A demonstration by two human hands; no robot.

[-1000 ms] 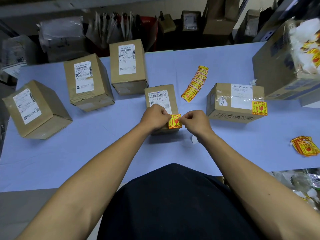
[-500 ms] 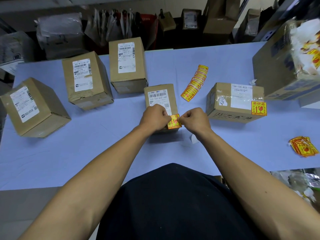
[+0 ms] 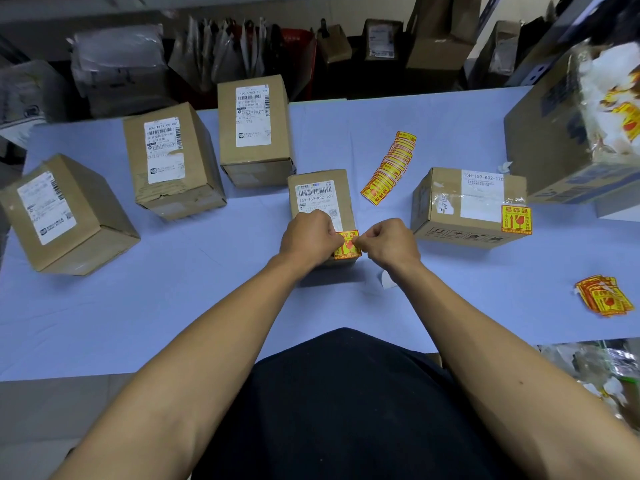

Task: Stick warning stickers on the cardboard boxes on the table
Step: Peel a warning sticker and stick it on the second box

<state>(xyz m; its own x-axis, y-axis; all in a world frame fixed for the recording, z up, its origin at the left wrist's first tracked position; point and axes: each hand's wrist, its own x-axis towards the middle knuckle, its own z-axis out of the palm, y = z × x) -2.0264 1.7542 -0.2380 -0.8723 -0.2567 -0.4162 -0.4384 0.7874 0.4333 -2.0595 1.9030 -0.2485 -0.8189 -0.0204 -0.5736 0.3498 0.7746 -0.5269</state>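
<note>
Head view, and both hands are curled tight at the centre of the counter (image 3: 104, 306): the left hand (image 3: 308, 237) and the right hand (image 3: 389, 240) each have a closed, pinching grip on one yellow-and-red warning sticker (image 3: 348, 244), left hand at its left edge, right hand at its right. The sticker sits against the near lower corner of the small cardboard box (image 3: 320, 195), just under that box's white shipping label (image 3: 315, 197). Whether it is fully pressed down, I cannot tell.

Out at 3 o'clock, a wider box (image 3: 450, 206) already carries a sticker on its near right corner. Between those two boxes, toward 1 o'clock, a fanned strip of spare stickers (image 3: 389, 168) lies flat. At 4 o'clock, near the counter's edge, a loose sticker pile (image 3: 604, 296). Just below the right wrist, a small white scrap (image 3: 386, 280).

Swinging to 11 and 10 o'clock: a tall box (image 3: 256, 133), a second box (image 3: 169, 161), and far left a tilted box (image 3: 59, 213), all labelled. A big carton (image 3: 554, 140) stands at 2 o'clock.
</note>
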